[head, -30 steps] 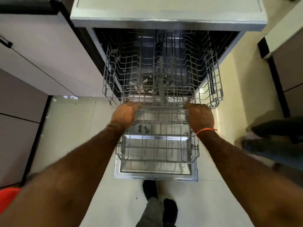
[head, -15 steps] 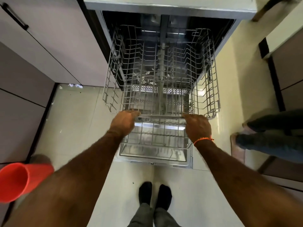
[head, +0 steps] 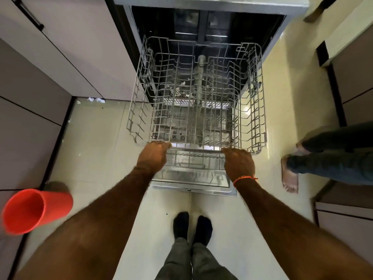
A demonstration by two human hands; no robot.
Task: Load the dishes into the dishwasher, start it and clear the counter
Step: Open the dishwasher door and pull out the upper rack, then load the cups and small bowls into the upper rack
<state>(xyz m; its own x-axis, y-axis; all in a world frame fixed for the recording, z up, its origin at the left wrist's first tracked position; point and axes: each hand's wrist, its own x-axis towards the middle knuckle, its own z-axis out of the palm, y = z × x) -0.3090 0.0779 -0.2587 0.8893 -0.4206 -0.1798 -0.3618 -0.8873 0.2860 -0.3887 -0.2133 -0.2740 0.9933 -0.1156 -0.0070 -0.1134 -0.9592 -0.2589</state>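
An orange cup (head: 30,211) lies tilted left of the cabinets (head: 40,77); a bystander's bare foot (head: 289,174) stands far right of them.

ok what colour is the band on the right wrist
Orange, a thin thread band just behind the right hand; the head view shows it.

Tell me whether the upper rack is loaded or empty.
Empty: the upper rack shows only bare wire tines, no dishes. Both hands, left hand and right hand, grip its front rail.

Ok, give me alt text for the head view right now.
Both hands, left hand and right hand, grip the front rim of an empty upper dishwasher rack pulled out above the open door. An orange cup lies at left.
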